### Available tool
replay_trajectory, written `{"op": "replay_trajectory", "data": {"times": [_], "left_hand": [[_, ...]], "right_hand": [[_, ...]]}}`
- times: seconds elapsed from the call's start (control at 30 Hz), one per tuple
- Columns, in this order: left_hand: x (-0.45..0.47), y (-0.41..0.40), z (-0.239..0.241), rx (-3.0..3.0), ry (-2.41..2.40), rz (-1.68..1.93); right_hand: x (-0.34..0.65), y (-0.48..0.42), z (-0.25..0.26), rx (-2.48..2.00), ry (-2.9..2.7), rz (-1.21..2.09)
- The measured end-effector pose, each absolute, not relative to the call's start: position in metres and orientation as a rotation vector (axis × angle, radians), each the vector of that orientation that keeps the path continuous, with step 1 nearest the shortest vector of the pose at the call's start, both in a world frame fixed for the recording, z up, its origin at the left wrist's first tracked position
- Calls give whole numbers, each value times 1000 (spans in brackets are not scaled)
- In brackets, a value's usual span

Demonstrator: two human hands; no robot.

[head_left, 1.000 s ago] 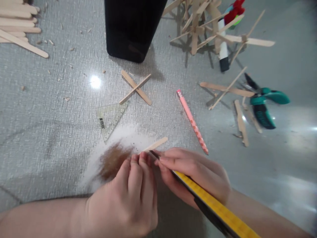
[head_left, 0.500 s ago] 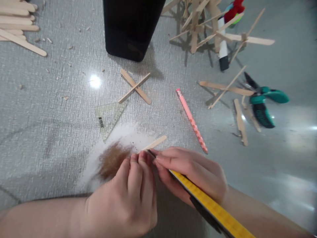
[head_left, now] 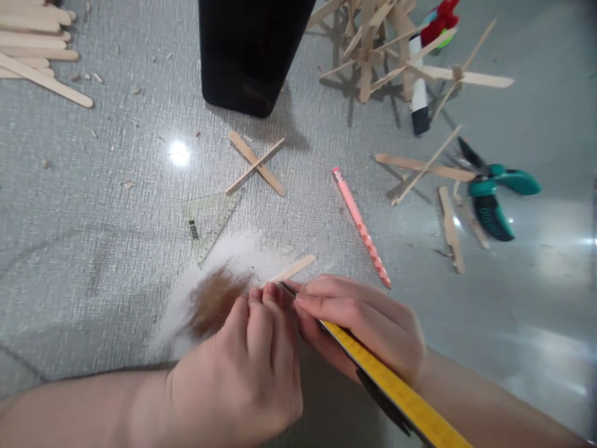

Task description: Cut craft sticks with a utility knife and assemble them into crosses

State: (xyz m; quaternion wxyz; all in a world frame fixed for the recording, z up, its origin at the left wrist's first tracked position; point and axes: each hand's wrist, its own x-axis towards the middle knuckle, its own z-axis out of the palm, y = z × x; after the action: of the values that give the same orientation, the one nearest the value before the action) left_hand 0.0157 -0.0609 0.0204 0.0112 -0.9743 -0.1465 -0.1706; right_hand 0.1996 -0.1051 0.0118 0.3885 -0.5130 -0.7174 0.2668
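Observation:
My left hand (head_left: 254, 367) is closed on a thin wooden popsicle stick (head_left: 298, 266), whose rounded end sticks out past the fingertips. My right hand (head_left: 361, 323) grips a yellow utility knife (head_left: 396, 392) near its front. The dark blade touches or nearly touches the stick beside my left fingertips; the exact contact is hidden by the fingers. Under the hands lies a white patch (head_left: 237, 249) with a brown smear (head_left: 217, 302). A clear set square (head_left: 209, 218) lies just beyond it, and a pink pencil (head_left: 361, 227) rests to the right.
Two crossed sticks (head_left: 256, 163) lie ahead, below a black box-like object (head_left: 254, 56). Loose popsicle sticks (head_left: 37, 40) are at the far left. On the right are green-handled pliers (head_left: 497, 193), cut stick pieces (head_left: 451, 230), a marker (head_left: 420, 93) and a stick structure (head_left: 368, 50).
Both hands keep nearly the same hold and position. My left hand appears slightly further right, and the whole view has shifted a little.

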Motion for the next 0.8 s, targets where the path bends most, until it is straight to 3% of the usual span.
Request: {"op": "replay_trajectory", "data": {"times": [0.8], "left_hand": [[17, -65, 20, -3035, -470, -485]], "right_hand": [[201, -107, 13, -1295, -1894, 668]]}}
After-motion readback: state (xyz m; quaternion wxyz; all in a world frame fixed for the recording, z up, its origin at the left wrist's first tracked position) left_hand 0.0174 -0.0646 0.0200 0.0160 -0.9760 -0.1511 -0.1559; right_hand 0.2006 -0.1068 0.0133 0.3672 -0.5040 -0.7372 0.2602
